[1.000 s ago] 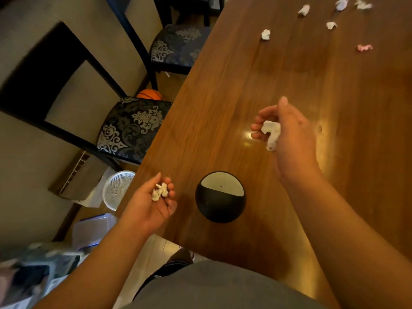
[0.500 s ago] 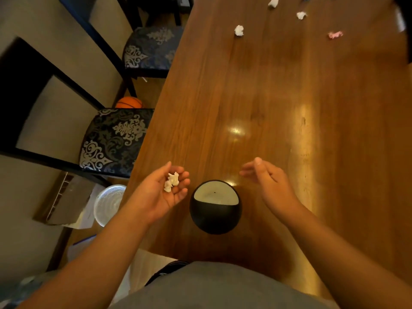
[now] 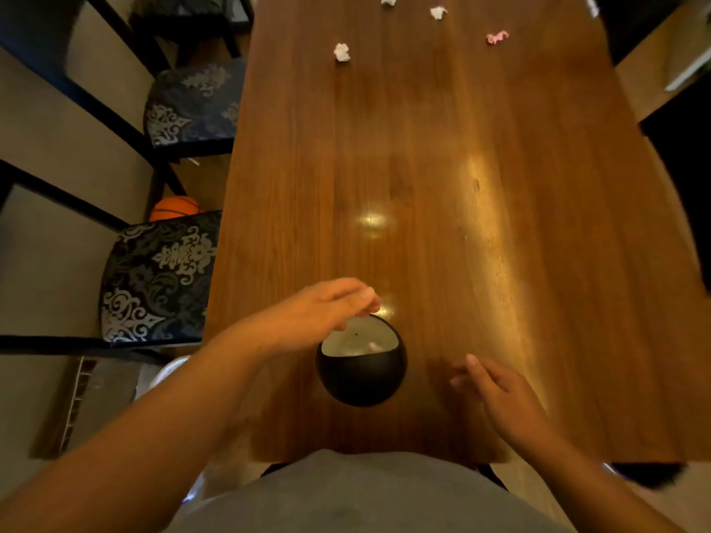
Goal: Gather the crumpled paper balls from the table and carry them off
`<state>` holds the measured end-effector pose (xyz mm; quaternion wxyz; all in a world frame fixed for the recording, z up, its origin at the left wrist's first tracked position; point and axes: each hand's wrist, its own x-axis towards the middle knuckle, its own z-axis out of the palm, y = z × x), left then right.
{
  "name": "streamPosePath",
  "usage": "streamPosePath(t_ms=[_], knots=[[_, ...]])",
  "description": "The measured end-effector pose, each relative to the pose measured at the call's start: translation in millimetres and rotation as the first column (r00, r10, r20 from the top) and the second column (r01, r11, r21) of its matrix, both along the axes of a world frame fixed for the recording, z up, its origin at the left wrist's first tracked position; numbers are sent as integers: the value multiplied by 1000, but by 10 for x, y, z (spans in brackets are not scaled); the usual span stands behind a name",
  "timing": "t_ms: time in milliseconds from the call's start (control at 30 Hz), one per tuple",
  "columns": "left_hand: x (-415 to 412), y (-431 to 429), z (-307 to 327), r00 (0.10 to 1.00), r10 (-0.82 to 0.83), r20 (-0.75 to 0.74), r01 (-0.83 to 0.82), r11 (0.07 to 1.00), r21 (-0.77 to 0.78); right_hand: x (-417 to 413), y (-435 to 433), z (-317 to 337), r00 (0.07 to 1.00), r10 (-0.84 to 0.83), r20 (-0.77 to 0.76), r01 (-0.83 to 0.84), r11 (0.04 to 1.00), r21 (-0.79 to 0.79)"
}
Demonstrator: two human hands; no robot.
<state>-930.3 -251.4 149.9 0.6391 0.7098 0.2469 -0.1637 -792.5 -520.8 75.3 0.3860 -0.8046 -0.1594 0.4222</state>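
Long brown wooden worktop (image 3: pixel 442 155), glossy, its long axis running straight away from the person. Two dark chairs with patterned black-and-silver seats (image 3: pixel 161 278) stand along its left edge; an orange ball (image 3: pixel 175 208) sits on the floor between them.

Round black pot with a pale inside (image 3: pixel 361 361) stands on the near end of the worktop, mouth tipped up toward the far end. Something pale lies inside; too blurred to name.

Left hand (image 3: pixel 319 311) hovers over the pot's far-left rim, palm down, fingers together and curled loosely; cannot tell whether its grip encloses any paper. Right hand (image 3: pixel 496 386) is just right of the pot, low over the wood, fingers spread and nothing in them.

Remaining paper lies at the far end, well apart from both hands: white crumpled paper ball (image 3: pixel 341 52) nearest, two more white balls (image 3: pixel 438 12) beyond, one cut by the frame edge, and a pink crumpled scrap (image 3: pixel 497 37) to the right. The white ones are roughly round, no real long axis. The pink one is stretched, lying crosswise to the worktop.

Risks, as judged: any paper let go from the left hand could hit the rim and bounce out, since the hand sits off-centre. The rounded pot may rock if knocked. The far pieces call for a long reach; light paper may skid away from a sweeping hand.
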Motion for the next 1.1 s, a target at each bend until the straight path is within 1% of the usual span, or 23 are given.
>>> streamPosePath(t_ms=[67,200,267,333,400,467,567,667,700,767,833,867,933,1000,1033,1100], knots=[[-12,-12,30,999,41,6,-40,999,-18,-6,-18,6,999,-40,7,40,999,-7],[-127,56,170,970,209,126,-216,975,51,-119,-92,12,991,-133,-21,133,991,-29],[-284,44,207,961,240,137,-248,968,45,-259,-184,-14,981,-190,-49,188,981,-51],[-510,-1,192,980,166,109,-171,985,36,-445,-314,-76,968,-242,-66,235,968,-88],[-744,-67,155,996,57,64,-55,998,-29,-666,-459,-171,953,-294,-68,284,950,-132],[-882,-163,108,997,-73,16,74,993,-94,-917,-600,-268,937,-343,-73,327,930,-170],[-875,-410,-52,956,-286,-70,273,949,-155,-1271,-776,-398,912,-399,-95,374,903,-212],[-773,-802,-370,889,-435,-145,409,895,-177,-1537,-955,-498,870,-480,-111,440,858,-264],[-735,-946,-506,873,-457,-170,432,887,-164,-1609,-1027,-521,857,-504,-106,461,843,-277],[-696,-1231,-784,865,-450,-221,437,893,-111,-1737,-1206,-545,826,-556,-95,510,808,-296],[-718,-1491,-1064,859,-437,-267,439,897,-54,-1856,-1437,-556,771,-629,-96,577,755,-311],[-746,-1609,-1195,842,-455,-291,464,885,-42,-1918,-1578,-563,739,-667,-95,612,724,-317],[-828,-1802,-1435,762,-544,-352,570,821,-35,-2051,-1891,-601,681,-726,-92,668,668,-328],[-895,-1963,-1623,656,-622,-428,696,717,25,-2203,-2248,-661,616,-781,-100,715,608,-345],[-910,-2048,-1682,618,-632,-468,733,678,52,-2290,-2435,-698,580,-807,-108,736,577,-355],[-897,-2275,-1719,602,-606,-520,734,676,63,-2483,-2809,-773,518,-846,-124,759,522,-388]])
